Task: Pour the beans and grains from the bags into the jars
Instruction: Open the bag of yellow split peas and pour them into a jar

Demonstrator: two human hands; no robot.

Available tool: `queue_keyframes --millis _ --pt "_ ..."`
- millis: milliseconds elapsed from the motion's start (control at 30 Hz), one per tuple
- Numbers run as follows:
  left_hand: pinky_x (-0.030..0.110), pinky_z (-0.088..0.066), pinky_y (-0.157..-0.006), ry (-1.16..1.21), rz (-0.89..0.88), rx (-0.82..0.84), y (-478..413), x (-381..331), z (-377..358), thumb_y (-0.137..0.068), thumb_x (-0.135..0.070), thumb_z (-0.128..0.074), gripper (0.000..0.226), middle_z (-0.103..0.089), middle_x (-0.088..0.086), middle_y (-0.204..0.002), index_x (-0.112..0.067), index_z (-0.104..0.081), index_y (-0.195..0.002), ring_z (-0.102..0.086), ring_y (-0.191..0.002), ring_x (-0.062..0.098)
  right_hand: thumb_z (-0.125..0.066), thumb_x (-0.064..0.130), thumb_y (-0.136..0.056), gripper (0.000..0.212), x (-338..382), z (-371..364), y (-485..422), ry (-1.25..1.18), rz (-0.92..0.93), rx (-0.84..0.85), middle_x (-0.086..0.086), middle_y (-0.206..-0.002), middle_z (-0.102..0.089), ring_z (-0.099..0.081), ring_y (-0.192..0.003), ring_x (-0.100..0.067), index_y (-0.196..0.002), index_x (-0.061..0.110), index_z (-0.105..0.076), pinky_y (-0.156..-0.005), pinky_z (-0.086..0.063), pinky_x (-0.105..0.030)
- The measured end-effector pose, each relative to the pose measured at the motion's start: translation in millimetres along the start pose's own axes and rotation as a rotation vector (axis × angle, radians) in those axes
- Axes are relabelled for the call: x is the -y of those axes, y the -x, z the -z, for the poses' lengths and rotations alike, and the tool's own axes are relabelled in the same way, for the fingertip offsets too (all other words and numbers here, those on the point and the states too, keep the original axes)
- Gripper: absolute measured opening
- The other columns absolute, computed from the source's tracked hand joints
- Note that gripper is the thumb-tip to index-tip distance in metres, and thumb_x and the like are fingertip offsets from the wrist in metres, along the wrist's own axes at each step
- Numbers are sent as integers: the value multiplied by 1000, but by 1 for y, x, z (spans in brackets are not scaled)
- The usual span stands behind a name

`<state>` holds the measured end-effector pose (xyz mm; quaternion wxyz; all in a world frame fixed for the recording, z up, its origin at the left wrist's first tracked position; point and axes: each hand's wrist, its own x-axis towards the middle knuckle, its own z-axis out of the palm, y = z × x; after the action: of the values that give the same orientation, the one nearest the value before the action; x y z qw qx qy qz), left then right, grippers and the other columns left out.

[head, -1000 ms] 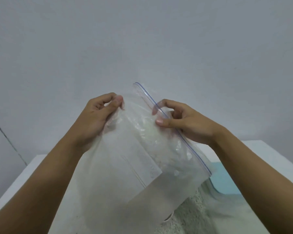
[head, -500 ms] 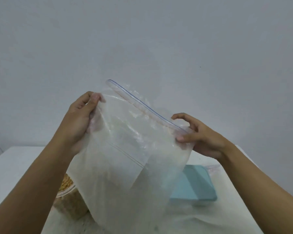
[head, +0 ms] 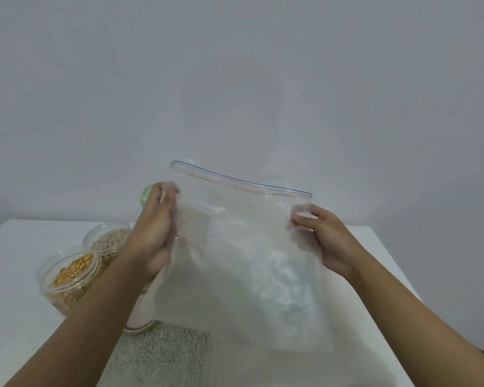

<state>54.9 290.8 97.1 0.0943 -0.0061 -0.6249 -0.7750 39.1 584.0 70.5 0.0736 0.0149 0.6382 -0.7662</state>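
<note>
Zip bag (head: pixel 243 261), clear and near empty, hangs in the air above the white surface (head: pixel 17 247), its blue-lined zip edge on top and almost level. The left hand (head: pixel 157 233) is clamped on its left side and the right hand (head: pixel 324 238) pinches the right corner just under the zip. Bare wall (head: pixel 235 79) gives free room above. Left of the left arm, a jar of yellow grains (head: pixel 68 275) and a jar of pale beans (head: pixel 109 238) stand side by side, open. A grain bag (head: pixel 162 356) lies flat below. Half a second ago the zip edge sloped steeply, and the hands were closer together.
</note>
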Motion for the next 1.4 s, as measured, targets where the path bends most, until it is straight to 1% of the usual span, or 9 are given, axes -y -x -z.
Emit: queue_keyframes --millis 133,267,400,633,733,967,1100,1233,1400 --pt "21 -38 -32 -154 44 53 14 39 0 -106 -31 -48 10 -46 3 -64 -23 -50 -101 -45 -39 7 -64 17 -99 5 -22 23 2 171 -9 -114 -6 -80 -70 -59 -59 -19 -97 14 -67 -54 -50 -27" --pt "35 -57 -67 -292 102 95 27 80 4 -107 -39 -45 24 -74 10 -99 -27 -64 -117 -69 -77 15 -62 19 -99 9 -51 44 2 291 2 -234 -3 -75 -63 -51 -60 -19 -90 18 -63 -49 -39 -24" --pt "25 -51 -50 -52 420 74 33 106 5 -108 -47 -33 51 -64 -1 -68 -13 -68 -96 -63 -58 13 -59 16 -101 13 -80 55 0 324 28 -275 -5 -76 -59 -51 -61 -17 -92 7 -58 -57 -40 -29" --pt "27 -51 -58 -259 555 140 41 143 15 -102 -5 -55 21 -72 26 -104 0 -70 -115 -62 -83 30 -61 9 -99 11 -106 71 -3 340 43 -213 -1 -77 -57 -53 -72 -17 -91 3 -58 -69 -45 -33" --pt "31 -58 -61 -391 520 204 40 145 5 -100 -14 -62 16 -77 10 -96 -10 -75 -109 -71 -76 23 -63 5 -95 3 -110 75 -7 354 13 -190 1 -75 -59 -55 -72 -16 -93 5 -63 -70 -45 -32" --pt "47 -57 -97 -464 350 338 32 138 -6 -96 -30 -69 30 -74 -2 -122 -22 -71 -125 -68 -116 19 -69 6 -91 18 -117 79 -13 352 -26 -230 -3 -75 -60 -54 -71 -19 -88 -4 -55 -68 -45 -32" --pt "48 -58 -94 -424 265 313 24 128 -11 -101 -19 -62 23 -75 2 -117 -18 -72 -122 -69 -113 25 -70 1 -90 12 -113 80 -18 368 -16 -264 -2 -73 -60 -57 -67 -16 -90 -5 -59 -65 -49 -27" --pt "49 -59 -89 -514 79 282 14 105 -19 -96 -37 -64 26 -75 -3 -114 -24 -71 -118 -71 -108 22 -70 -5 -89 12 -109 82 -23 356 -13 -269 1 -62 -60 -57 -52 -10 -84 3 -64 -52 -48 -20" --pt "46 -50 -63 -630 -193 141 -3 82 -20 -100 -39 -61 31 -55 16 -78 -9 -56 -93 -54 -64 30 -73 -8 -85 19 -106 85 -28 385 -20 -279 1 -60 -61 -57 -49 -10 -80 5 -60 -52 -47 -23"
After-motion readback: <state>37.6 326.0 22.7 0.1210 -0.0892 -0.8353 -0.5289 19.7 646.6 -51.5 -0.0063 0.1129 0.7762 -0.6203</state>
